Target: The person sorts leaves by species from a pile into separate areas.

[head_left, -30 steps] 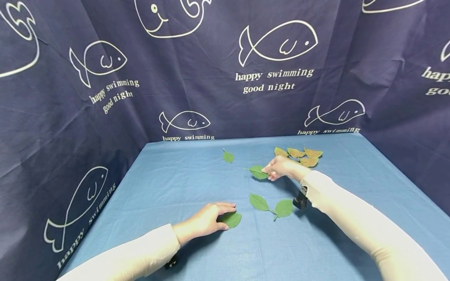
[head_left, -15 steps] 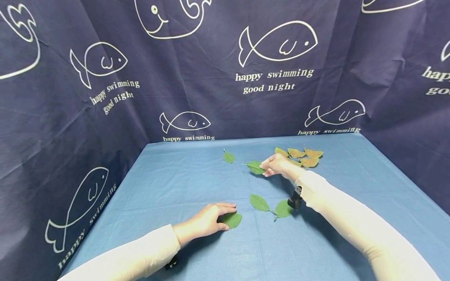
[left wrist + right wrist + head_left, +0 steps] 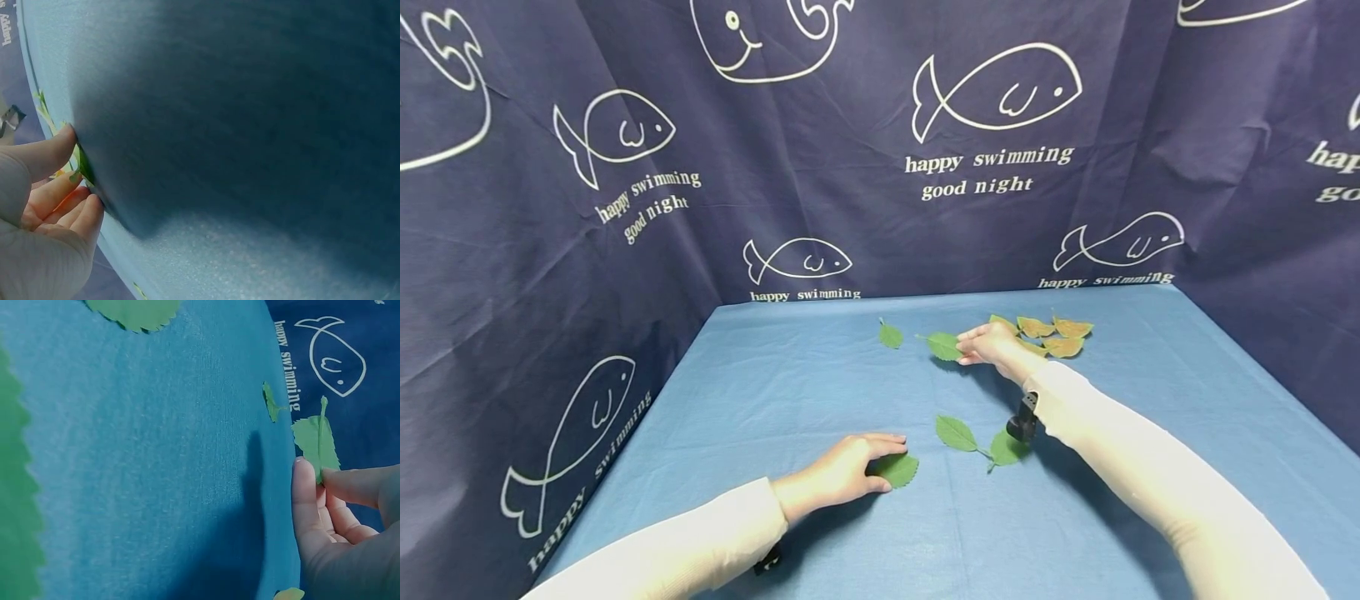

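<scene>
In the head view my right hand (image 3: 992,346) is at the far middle of the table. It pinches a green leaf (image 3: 944,346) at one end, stem pointing left. The right wrist view shows this leaf (image 3: 312,440) raised off the cloth between thumb and fingers. My left hand (image 3: 846,471) rests low at the front, thumb and fingers spread apart beside another green leaf (image 3: 897,470) that it partly covers. The left wrist view shows a sliver of that leaf (image 3: 84,164) between thumb and fingertips. A small green leaf (image 3: 891,335) lies left of the pinched one.
Two green leaves lie in the middle, a left one (image 3: 956,433) and a right one (image 3: 1006,450), the latter partly behind the right wrist camera (image 3: 1022,421). Several yellow-brown leaves (image 3: 1065,347) are grouped at the back right. Dark blue fish-print curtains (image 3: 880,167) enclose the blue-covered table (image 3: 760,375).
My right hand has carried its pinched leaf slightly left and farther back, closer to the small green leaf. The left hand has stayed in place.
</scene>
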Available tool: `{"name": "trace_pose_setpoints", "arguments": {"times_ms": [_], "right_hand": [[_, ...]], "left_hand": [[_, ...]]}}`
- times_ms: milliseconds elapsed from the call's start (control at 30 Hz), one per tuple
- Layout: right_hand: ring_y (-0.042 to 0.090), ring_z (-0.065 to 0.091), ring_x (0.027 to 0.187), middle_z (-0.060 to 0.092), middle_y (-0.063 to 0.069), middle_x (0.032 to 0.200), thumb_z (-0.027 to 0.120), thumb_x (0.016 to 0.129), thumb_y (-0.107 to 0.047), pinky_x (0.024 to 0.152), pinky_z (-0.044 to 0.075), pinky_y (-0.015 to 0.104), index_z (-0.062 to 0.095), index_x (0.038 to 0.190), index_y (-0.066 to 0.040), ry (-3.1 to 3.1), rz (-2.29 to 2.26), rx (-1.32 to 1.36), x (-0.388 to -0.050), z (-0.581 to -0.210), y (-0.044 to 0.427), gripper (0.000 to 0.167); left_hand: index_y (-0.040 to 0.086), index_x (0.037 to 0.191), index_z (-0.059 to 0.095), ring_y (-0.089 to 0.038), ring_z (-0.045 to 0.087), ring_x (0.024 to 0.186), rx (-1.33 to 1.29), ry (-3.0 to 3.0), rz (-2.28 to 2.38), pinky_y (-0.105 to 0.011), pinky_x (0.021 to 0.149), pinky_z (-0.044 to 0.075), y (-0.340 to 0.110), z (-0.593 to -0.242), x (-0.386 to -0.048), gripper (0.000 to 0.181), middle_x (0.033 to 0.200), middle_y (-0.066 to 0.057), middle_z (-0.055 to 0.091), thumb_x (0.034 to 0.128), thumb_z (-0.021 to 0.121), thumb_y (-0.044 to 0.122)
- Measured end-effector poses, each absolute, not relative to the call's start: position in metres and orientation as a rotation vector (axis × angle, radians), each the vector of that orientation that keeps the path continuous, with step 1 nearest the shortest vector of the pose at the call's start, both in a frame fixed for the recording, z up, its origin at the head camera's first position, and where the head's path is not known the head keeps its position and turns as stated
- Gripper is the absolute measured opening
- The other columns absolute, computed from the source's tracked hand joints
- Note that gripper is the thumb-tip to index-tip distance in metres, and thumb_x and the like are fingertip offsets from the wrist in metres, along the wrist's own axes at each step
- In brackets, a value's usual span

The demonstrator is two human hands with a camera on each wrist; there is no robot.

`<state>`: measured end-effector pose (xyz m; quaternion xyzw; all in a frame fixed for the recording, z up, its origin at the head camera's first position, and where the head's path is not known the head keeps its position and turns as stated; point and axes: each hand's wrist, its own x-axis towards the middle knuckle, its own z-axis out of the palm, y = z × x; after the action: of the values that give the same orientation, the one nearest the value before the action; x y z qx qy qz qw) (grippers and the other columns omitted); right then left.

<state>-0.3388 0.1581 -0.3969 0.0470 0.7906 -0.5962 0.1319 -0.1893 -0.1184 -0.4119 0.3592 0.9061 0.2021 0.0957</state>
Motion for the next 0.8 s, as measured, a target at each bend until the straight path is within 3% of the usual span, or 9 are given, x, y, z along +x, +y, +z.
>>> {"name": "trace_pose_setpoints", "arguments": {"times_ms": [100, 400, 667, 800], "right_hand": [[0.018, 0.064, 0.102, 0.051, 0.025, 0.139, 0.057, 0.094, 0.0, 0.09, 0.056, 0.029, 0.053, 0.132, 0.01, 2.294, -1.749, 0.143, -0.344, -0.398, 0.156, 0.039], [0.007, 0.063, 0.076, 0.058, 0.024, 0.122, 0.056, 0.093, 0.003, 0.094, 0.054, 0.034, 0.052, 0.13, 0.013, 2.294, -1.778, 0.148, -0.356, -0.397, 0.152, 0.039], [0.009, 0.069, 0.075, 0.05, 0.03, 0.136, 0.055, 0.091, 0.009, 0.097, 0.053, 0.034, 0.05, 0.131, 0.014, 2.195, -1.902, 0.204, -0.359, -0.396, 0.143, 0.04], [0.014, 0.071, 0.085, 0.047, 0.028, 0.138, 0.053, 0.093, 0.009, 0.098, 0.052, 0.033, 0.05, 0.136, 0.007, 2.168, -1.92, 0.214, -0.361, -0.397, 0.14, 0.043]], "left_hand": [[0.005, 0.134, 0.058, -0.022, 0.048, 0.134, 1.064, 2.685, 0.6, -0.037, 0.11, 0.041, -0.119, -0.412, -0.189, 0.053, 0.143, -0.006, 0.053, 0.0847, 0.075, 0.014], [0.006, 0.136, 0.057, -0.022, 0.047, 0.135, 1.048, 2.662, 0.627, -0.037, 0.11, 0.041, -0.12, -0.413, -0.189, 0.054, 0.144, -0.005, 0.052, 0.0851, 0.075, 0.014], [0.007, 0.135, 0.057, -0.022, 0.047, 0.135, 1.052, 2.666, 0.6, -0.037, 0.11, 0.041, -0.12, -0.411, -0.189, 0.053, 0.144, -0.004, 0.052, 0.0852, 0.075, 0.014], [0.008, 0.136, 0.057, -0.021, 0.046, 0.135, 1.036, 2.66, 0.603, -0.037, 0.11, 0.041, -0.12, -0.41, -0.19, 0.054, 0.145, -0.003, 0.052, 0.0851, 0.075, 0.015]]}}
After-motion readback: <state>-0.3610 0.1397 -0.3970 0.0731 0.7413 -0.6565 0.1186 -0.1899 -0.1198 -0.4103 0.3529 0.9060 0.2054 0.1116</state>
